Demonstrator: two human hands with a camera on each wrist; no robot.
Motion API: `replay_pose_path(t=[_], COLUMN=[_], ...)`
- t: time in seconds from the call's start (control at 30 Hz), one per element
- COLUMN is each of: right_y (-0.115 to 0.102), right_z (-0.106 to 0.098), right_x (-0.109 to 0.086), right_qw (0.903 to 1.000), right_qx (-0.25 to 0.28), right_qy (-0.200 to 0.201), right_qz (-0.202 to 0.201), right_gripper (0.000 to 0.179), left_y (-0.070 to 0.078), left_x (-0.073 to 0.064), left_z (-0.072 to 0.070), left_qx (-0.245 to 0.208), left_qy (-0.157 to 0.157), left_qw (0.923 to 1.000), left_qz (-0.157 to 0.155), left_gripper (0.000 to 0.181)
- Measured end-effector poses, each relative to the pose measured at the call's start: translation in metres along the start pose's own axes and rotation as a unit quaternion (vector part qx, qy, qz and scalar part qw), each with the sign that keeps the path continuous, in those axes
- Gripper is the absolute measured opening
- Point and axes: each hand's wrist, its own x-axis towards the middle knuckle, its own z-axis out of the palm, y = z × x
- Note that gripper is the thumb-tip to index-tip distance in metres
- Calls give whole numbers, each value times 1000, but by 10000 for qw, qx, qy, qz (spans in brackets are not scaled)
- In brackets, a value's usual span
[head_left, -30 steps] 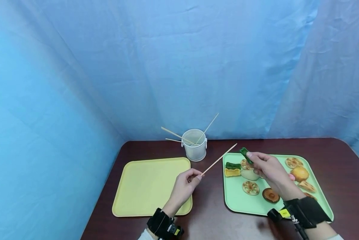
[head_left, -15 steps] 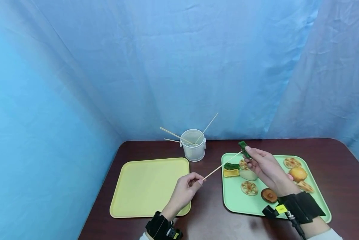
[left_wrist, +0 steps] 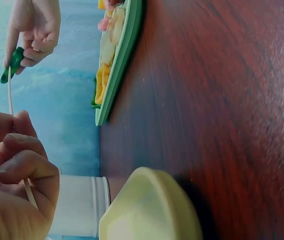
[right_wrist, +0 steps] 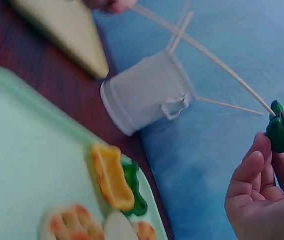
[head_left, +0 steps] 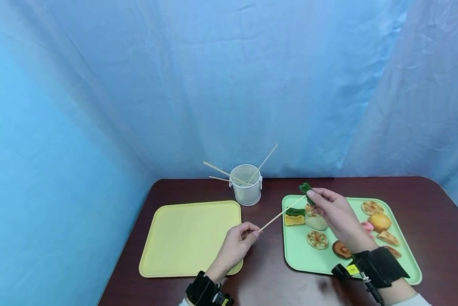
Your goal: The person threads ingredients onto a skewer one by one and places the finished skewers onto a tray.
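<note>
My left hand (head_left: 234,243) pinches a thin wooden skewer (head_left: 281,214) near its lower end, and the stick slants up to the right. Between thumb and fingers, my right hand (head_left: 337,217) holds a dark green pepper piece (head_left: 304,187) above the far left corner of the green tray (head_left: 303,264). In the right wrist view the skewer's far tip meets the pepper piece (right_wrist: 281,137); how deep it goes in cannot be seen. Beneath lie another green pepper piece (head_left: 295,211) and a yellow pepper piece (head_left: 294,220).
The green tray also bears lotus root slices (head_left: 318,240), a mushroom (head_left: 341,250) and a round yellow piece (head_left: 380,222). A yellow tray (head_left: 188,242) lies on the left. Behind it stands a small white bucket (head_left: 248,195) with several skewers. Blue cloth (head_left: 229,85) hangs behind the table.
My right hand has moved left with the green pepper piece. The left hand has lowered slightly and tilted the skewer flatter; its tip, apart from the piece before, now meets it.
</note>
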Motion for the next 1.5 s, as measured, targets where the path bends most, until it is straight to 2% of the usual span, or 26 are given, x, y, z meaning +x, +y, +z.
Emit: replay_pose_path(t=[0.13, 0.23, 0.37, 0.57, 0.67, 0.83, 1.0, 1.23, 1.5], right_y=[1, 3, 7, 9, 10, 12, 13, 16, 26], right_z=[4, 6, 6, 7, 11, 15, 20, 32, 49], right_x=[-2, -4, -6, -6, -5, -5, -3, -2, -6], right_qw=[9907, 9857, 9897, 9967, 9979, 9963, 9950, 9936, 9921], right_qx=[-1321, -1641, -1370, -744, -592, -805, -964, -985, -1163], right_qy=[294, 313, 299, 151, 136, 288, 274, 545, 386], right_qz=[-162, -219, -276, -272, -237, -119, -18, -101, -258], right_gripper=[62, 68, 64, 51, 46, 53, 59, 52, 46], left_y=[-1, -2, -3, -4, -3, -3, -4, -3, 2], left_x=[-5, -8, -9, -8, -7, -2, 5, 12, 18], left_z=[7, 12, 18, 24, 27, 33, 38, 45, 51], left_qx=[-293, -460, -513, -543, -654, -829, -1011, -1036, -1219], left_qy=[147, 243, 294, 335, 370, 488, 632, 650, 728], left_qw=[9994, 9983, 9977, 9977, 9970, 9951, 9926, 9923, 9894], left_qz=[-136, -252, -333, -243, -192, -208, -244, -199, -310], left_gripper=[16, 14, 13, 16, 18, 18, 20, 23, 23])
